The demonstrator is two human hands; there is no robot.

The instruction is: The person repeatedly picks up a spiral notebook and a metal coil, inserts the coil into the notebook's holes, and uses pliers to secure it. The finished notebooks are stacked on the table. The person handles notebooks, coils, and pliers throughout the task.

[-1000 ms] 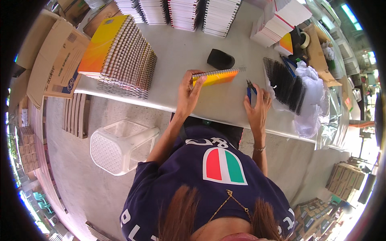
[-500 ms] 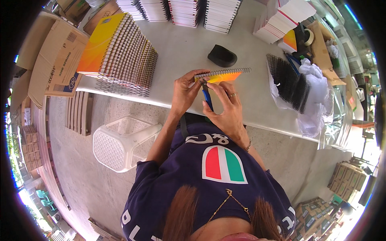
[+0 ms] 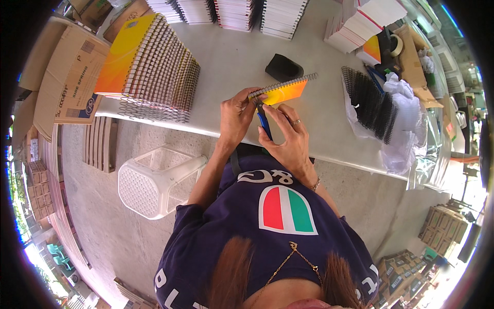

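While the notebook [image 3: 285,93] was gripped at its left end by the left hand [image 3: 236,116] above the table [image 3: 224,59], the pliers [image 3: 264,122] were grasped by their blue handles in the right hand [image 3: 291,138]. Their tip was held at the left end of the coil [image 3: 312,76]; whether wire was bitten could not be told, the tip being partly masked by fingers. Dark printing and a blue patch [image 3: 91,105] were noted on the carton [image 3: 72,77]. White lettering, partly cut off, and a tricolour emblem [image 3: 288,210] were seen on the navy shirt [image 3: 226,219]. A mark [image 3: 132,23] on the left stack [image 3: 118,59] was too small to be read. The black object [image 3: 283,67] beyond the notebook could not be identified. Far stacks [image 3: 283,19] were cropped by the upper edge.
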